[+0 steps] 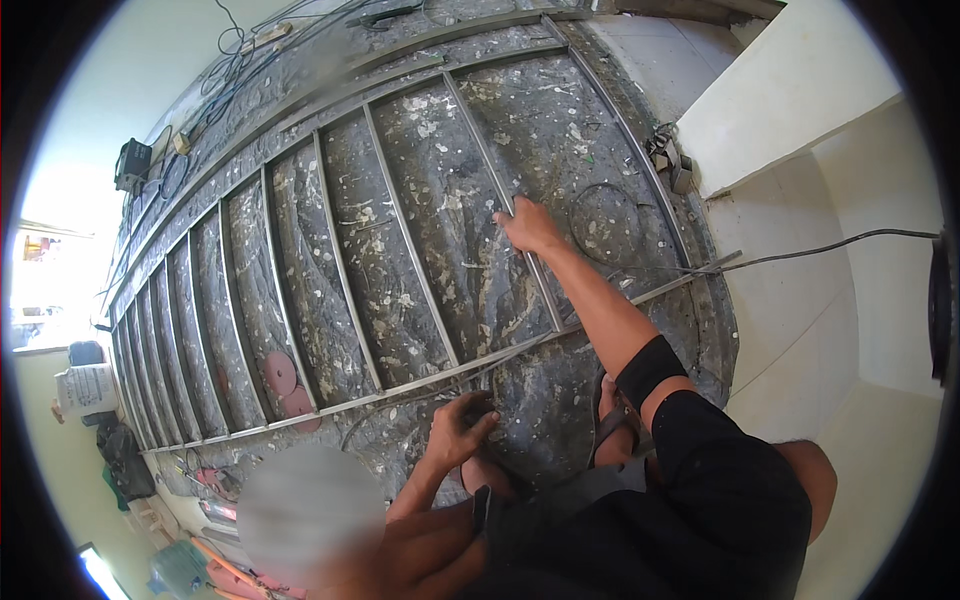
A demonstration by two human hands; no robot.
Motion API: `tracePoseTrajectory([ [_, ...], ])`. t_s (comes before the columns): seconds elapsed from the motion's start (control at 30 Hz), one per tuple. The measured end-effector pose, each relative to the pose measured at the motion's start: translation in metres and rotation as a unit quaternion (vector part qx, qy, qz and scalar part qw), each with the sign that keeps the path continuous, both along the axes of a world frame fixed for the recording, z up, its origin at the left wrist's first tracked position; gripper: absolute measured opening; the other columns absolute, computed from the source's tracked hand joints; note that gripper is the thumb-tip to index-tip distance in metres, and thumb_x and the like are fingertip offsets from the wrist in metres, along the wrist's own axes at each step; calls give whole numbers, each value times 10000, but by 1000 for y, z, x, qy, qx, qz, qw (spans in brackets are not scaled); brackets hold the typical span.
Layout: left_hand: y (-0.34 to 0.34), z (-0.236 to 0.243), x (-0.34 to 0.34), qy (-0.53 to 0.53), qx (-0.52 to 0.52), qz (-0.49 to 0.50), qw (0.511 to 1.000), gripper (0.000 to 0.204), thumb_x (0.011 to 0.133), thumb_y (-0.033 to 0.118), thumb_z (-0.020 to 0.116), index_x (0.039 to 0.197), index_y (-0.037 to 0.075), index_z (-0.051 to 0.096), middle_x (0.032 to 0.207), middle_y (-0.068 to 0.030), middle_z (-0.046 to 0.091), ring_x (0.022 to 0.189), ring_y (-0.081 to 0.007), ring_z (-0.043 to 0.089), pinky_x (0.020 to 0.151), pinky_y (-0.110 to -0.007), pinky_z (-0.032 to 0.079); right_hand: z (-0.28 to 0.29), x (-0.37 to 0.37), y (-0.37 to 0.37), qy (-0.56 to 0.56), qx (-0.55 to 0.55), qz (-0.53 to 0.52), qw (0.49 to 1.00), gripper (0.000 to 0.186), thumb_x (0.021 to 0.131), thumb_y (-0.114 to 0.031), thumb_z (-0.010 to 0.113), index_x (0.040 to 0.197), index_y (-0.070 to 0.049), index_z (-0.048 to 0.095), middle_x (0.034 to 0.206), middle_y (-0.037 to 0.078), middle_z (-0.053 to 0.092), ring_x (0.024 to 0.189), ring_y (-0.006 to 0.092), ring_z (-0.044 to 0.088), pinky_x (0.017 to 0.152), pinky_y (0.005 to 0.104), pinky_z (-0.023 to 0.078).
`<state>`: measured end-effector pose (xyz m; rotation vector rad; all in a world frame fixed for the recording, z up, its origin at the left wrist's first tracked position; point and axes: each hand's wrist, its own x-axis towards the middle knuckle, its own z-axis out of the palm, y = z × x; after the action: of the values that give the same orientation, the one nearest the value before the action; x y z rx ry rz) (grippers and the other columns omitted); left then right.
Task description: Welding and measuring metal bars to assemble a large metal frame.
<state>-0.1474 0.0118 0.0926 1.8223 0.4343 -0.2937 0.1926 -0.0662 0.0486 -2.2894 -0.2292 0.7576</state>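
A long ladder-like steel frame (405, 230) lies on a dark, paint-spattered floor covering (495, 380), with several parallel crossbars. My right hand (525, 225) grips one of its crossbars (543, 295) near the middle. Below the frame's near rail, my left hand (460, 430) is held with curved fingers and thumb apart, nothing visible in it. A black cable (820, 243) runs in from the right across the near rail beside my right arm. Pink discs (279, 374) lie under the frame at the left.
At the upper left are a green machine (133, 163) and tangled cables (235, 60). Bags (120, 455), a clear green bottle (180, 565) and tools (215, 480) stand or lie at lower left. A pale wall (780, 90) and tiled floor (780, 320) border the right, with metal pieces (680, 170) beside the frame.
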Motion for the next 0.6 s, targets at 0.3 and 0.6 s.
tracePoseTrajectory([
  [0.3,-3,1,10,15,-8,-13,1000,375,845,191,721,1160,2,645,983,-157,715,934,-255,697,850,-352,528,-22,-1,3,-152,-2,24,988,393,874,-313,681,915,74,623,849,305,663,864,466,655,779,516,519],
  [0.6,-11,-14,19,-47,46,-42,997,351,806,164,734,1109,7,655,976,-168,694,916,-320,681,836,-386,526,-29,0,-1,-130,-19,33,991,398,864,-314,684,893,81,651,870,300,669,870,461,659,798,511,523],
])
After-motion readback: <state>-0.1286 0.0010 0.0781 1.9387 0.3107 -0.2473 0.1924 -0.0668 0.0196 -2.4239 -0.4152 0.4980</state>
